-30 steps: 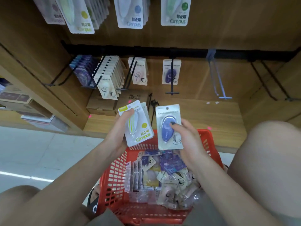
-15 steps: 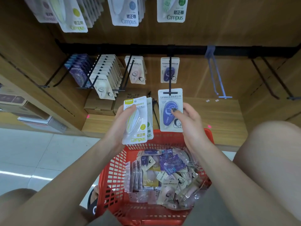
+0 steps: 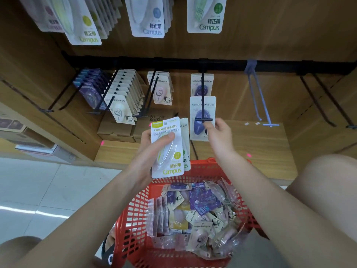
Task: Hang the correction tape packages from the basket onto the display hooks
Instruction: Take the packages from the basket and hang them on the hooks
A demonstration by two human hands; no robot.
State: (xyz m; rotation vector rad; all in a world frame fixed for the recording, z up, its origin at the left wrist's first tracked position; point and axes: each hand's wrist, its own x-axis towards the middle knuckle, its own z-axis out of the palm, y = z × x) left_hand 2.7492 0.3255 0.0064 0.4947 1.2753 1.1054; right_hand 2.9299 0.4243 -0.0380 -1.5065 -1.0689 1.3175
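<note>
A red basket (image 3: 135, 219) between my knees holds several correction tape packages (image 3: 195, 207). My left hand (image 3: 148, 151) grips two yellow-green Campus packages (image 3: 167, 149) above the basket's far rim. My right hand (image 3: 220, 136) pinches the lower right edge of a blue correction tape package (image 3: 201, 113). That package is threaded on the front of a black display hook (image 3: 202, 88). Another blue package (image 3: 201, 84) hangs behind it at the back of the same hook.
To the left, hooks carry pink (image 3: 160, 91), white (image 3: 123, 97) and purple (image 3: 90, 88) packages. A bare blue-grey hook (image 3: 258, 97) and bare black hooks (image 3: 324, 99) stand to the right. Larger Campus packages (image 3: 148, 18) hang above. Cardboard boxes (image 3: 116, 128) sit on the wooden shelf.
My right hand has lifted the blue package from over the basket and slid it onto the black hook. My left hand has risen slightly with its yellow-green packages.
</note>
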